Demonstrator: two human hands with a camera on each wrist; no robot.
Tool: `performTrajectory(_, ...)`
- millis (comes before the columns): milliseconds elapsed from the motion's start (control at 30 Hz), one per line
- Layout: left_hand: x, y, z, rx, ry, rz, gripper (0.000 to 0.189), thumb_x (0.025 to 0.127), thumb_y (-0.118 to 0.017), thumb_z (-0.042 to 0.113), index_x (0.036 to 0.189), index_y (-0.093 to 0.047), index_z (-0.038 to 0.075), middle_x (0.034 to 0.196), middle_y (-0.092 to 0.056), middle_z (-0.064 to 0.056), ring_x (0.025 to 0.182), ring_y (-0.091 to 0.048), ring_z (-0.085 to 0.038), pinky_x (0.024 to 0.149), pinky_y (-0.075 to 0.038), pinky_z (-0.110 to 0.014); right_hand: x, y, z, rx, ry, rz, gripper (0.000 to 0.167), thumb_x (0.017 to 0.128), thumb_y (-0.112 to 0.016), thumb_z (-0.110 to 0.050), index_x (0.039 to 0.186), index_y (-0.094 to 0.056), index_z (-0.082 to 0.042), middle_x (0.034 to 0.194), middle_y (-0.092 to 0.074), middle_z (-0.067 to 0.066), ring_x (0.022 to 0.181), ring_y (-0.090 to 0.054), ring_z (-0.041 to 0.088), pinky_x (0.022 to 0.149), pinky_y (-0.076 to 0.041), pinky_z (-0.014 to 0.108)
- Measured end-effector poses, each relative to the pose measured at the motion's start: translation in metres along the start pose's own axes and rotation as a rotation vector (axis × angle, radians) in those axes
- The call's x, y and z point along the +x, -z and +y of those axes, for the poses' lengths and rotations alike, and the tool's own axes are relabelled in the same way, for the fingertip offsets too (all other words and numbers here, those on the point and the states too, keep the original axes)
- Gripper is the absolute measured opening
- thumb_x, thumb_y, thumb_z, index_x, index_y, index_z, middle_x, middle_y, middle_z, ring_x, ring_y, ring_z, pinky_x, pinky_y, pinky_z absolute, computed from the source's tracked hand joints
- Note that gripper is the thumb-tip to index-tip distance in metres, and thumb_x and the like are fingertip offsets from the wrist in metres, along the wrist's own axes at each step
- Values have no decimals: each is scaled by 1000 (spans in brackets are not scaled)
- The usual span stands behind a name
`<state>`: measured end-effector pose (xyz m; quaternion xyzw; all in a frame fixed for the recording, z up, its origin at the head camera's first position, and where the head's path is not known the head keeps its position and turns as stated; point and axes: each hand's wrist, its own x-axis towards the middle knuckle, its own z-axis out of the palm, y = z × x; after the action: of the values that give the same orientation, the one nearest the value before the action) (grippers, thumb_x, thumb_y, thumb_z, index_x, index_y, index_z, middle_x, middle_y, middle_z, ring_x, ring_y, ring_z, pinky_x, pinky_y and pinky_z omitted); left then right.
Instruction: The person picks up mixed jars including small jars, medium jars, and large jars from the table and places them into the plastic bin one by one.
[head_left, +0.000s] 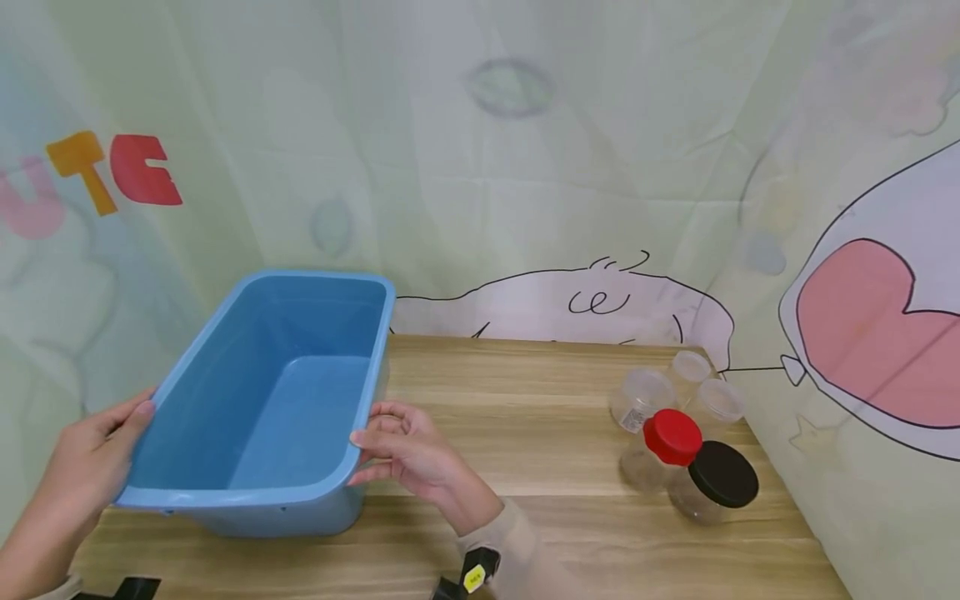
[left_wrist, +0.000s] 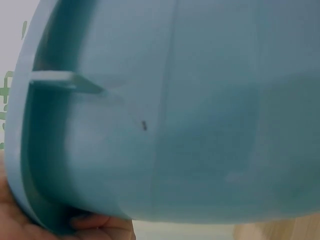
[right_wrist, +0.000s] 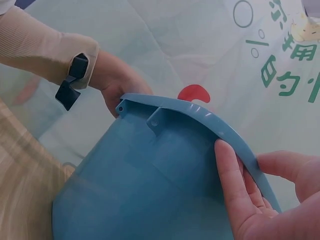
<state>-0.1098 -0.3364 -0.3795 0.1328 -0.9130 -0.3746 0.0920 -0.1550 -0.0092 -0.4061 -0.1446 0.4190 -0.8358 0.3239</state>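
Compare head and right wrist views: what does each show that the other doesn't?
Head only: red-lidded jar, black-lidded jar, three clear containers, inside of the blue tub.
Right wrist only: green printed characters.
Both: the tub's outside, left hand and right hand gripping its rim, wooden table.

In the head view, the fingers of the left hand (head_left: pixel 90 454) are mostly hidden by the blue tub (head_left: pixel 247 497). The label (head_left: pixel 633 419) on a clear jar (head_left: pixel 647 390) is too small to be read, and a printed balloon (head_left: pixel 862 325) is cut off at right. In the left wrist view, the tub's inside is hidden. In the right wrist view, the right hand (right_wrist: pixel 277 222) is cropped at the lower right.
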Motion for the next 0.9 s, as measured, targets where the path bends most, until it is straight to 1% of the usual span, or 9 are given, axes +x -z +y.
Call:
performTrajectory(200, 0, -1, 0, -4, 0, -12, 55, 110, -30, 28, 146, -33, -14, 136, -35, -47, 113, -47, -64, 51, -47, -21, -2, 1, 0, 5, 1, 7, 25, 94, -53, 11, 114, -56, -4, 89, -67, 5, 71, -68, 16, 65, -59, 33)
performTrajectory(333, -1, -2, -1, -9, -10, -2, 55, 110, -31, 28, 145, -35, -14, 134, -37, -47, 110, -50, -62, 51, -43, -15, -2, 2, 1, 2, -1, 15, 26, 93, -54, 11, 115, -56, -3, 90, -67, 5, 70, -67, 17, 64, -59, 33)
performTrajectory(367, -2, -3, -1, -8, -18, 5, 54, 110, -32, 28, 144, -36, -14, 133, -38, -47, 108, -51, -60, 51, -40, -13, -3, 2, 1, -2, 3, 13, 26, 93, -54, 10, 116, -56, -2, 90, -67, 6, 70, -67, 17, 64, -59, 32)
performTrajectory(500, -3, -4, -1, -9, -35, 21, 53, 110, -34, 27, 142, -39, -15, 132, -40, -46, 106, -53, -59, 51, -38, -9, -4, 3, 1, 0, 8, 13, 26, 93, -54, 11, 115, -56, -2, 90, -67, 5, 70, -67, 17, 64, -59, 32)
performTrajectory(667, -4, -4, 0, -15, -22, 3, 54, 110, -33, 28, 144, -37, -14, 135, -37, -46, 112, -49, -61, 52, -38, -9, -7, 4, 0, 10, 9, 15, 28, 92, -53, 11, 115, -56, -4, 90, -68, 5, 71, -68, 16, 64, -59, 33)
performTrajectory(767, -5, -4, 2, -24, -27, -14, 55, 110, -32, 29, 144, -36, -13, 136, -36, -46, 112, -48, -60, 53, -38, -9, -8, 5, -1, 11, 9, 18, 28, 92, -53, 11, 115, -56, -5, 90, -68, 5, 72, -68, 16, 65, -59, 33)
performTrajectory(833, -5, -4, 4, -31, -39, -18, 54, 110, -33, 29, 144, -38, -14, 135, -37, -46, 101, -63, -38, 54, -38, -8, -9, 5, -2, 10, 9, 23, 28, 92, -53, 11, 114, -56, -6, 90, -68, 5, 72, -69, 16, 65, -59, 33)
performTrajectory(867, -5, -4, 4, -36, -48, -17, 54, 110, -34, 28, 143, -39, -14, 135, -38, -46, 94, -65, -22, 55, -38, -8, -9, 6, -2, 9, 8, 26, 28, 92, -54, 11, 114, -57, -6, 90, -68, 5, 73, -69, 16, 65, -59, 33)
performTrajectory(900, -5, -4, 5, -44, -54, -19, 53, 109, -35, 28, 143, -39, -14, 135, -38, -45, 89, -62, -7, 56, -38, -7, -10, 6, -2, 8, 7, 29, 28, 92, -54, 11, 114, -57, -6, 91, -68, 5, 73, -69, 16, 65, -59, 33)
